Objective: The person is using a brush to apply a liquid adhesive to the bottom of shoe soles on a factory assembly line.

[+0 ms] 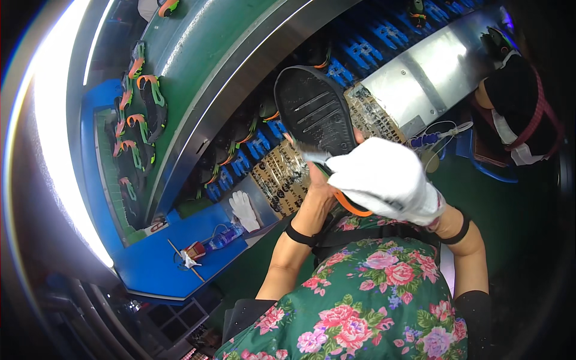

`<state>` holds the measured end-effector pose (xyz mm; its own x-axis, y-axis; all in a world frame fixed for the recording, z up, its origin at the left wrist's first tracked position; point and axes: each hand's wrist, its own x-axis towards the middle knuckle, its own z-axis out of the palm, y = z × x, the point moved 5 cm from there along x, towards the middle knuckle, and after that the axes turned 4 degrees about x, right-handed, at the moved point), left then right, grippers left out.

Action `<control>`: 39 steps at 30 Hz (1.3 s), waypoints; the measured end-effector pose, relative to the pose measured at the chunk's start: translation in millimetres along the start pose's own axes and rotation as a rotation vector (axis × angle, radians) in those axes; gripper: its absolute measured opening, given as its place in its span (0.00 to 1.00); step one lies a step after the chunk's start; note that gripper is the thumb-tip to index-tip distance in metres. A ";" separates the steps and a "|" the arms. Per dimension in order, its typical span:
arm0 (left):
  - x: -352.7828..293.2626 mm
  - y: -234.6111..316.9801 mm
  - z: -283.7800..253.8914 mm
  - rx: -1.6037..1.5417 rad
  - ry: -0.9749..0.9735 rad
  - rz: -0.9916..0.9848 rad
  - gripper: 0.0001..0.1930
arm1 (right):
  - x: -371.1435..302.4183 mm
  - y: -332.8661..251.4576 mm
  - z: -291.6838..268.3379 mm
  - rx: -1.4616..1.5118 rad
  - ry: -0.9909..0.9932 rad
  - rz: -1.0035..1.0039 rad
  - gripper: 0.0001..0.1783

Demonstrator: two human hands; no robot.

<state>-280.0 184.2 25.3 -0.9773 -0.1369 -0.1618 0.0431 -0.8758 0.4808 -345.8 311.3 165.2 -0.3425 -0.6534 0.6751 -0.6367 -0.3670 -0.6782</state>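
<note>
A shoe [315, 111] with a black sole and an orange-edged collar is held sole up in front of me, its toe pointing away. My bare left hand [320, 180] is closed around the shoe's left side near the heel. My right hand [384, 180], in a white glove, lies closed over the heel end and hides much of it. From its fingers a thin greyish piece reaches left across the sole; I cannot make out what it is. A bare fingertip shows beside the sole's right edge.
Beyond the shoe runs a conveyor with blue holders [366, 54] and shoes. Taped cardboard [282, 174] covers its near edge. On the blue table [150, 264] lie a white glove [244, 210] and a bottle [226, 236]. More shoes [153, 108] stand on the green belt. Another person [519, 108] sits at right.
</note>
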 end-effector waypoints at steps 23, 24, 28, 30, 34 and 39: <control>14.9 22.0 29.5 -0.022 -0.122 0.076 0.58 | -26.7 8.6 -22.1 0.101 0.051 0.192 0.18; 16.8 22.1 32.5 -0.043 -0.111 0.081 0.60 | -28.6 8.7 -21.7 0.099 0.055 0.195 0.18; 19.4 26.7 32.4 -0.039 -0.043 0.098 0.62 | -31.8 -0.3 -15.3 0.021 0.027 0.102 0.15; 19.4 27.5 27.8 0.007 -0.024 0.108 0.62 | -27.2 2.6 -21.2 0.116 0.017 0.168 0.15; 23.0 33.0 31.8 0.071 -0.036 0.159 0.62 | -32.6 8.4 -27.9 0.116 0.081 0.254 0.13; 27.1 36.3 37.3 0.093 -0.093 0.184 0.57 | -34.0 4.1 -25.7 0.110 0.013 0.157 0.16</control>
<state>-312.7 165.9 70.6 -0.9698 -0.2434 0.0142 0.2073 -0.7929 0.5730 -354.4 349.0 146.9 -0.4412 -0.6999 0.5617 -0.4954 -0.3320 -0.8027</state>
